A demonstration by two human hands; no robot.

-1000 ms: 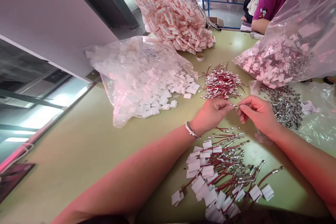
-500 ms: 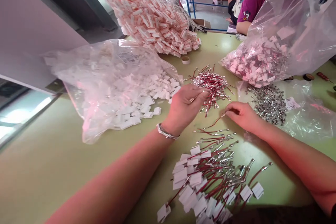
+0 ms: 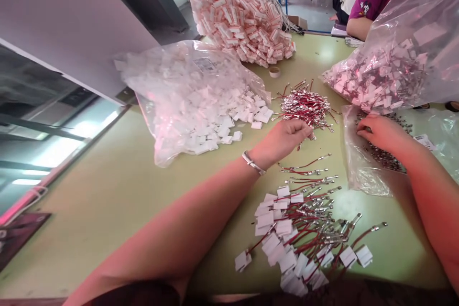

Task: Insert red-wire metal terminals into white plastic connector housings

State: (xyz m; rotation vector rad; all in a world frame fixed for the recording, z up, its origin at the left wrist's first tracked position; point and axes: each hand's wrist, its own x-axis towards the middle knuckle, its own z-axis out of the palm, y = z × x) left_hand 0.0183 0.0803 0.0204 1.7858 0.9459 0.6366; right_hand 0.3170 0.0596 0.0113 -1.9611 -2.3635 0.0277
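Wires [image 3: 305,105] — red, heaped, just beyond left fingers [image 3: 303,129]

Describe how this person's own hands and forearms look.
The left hand and right hand are ungloved. A narrow, silvery-white bracelet circles the left wrist; none shows on the right. Both forearms are uncovered. Dark fabric shows near the left elbow.

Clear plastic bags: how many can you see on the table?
3 that I can make out: a left bag with white pieces, a bulging bag at the upper right, and a low bag by the right hand. More may be hidden.
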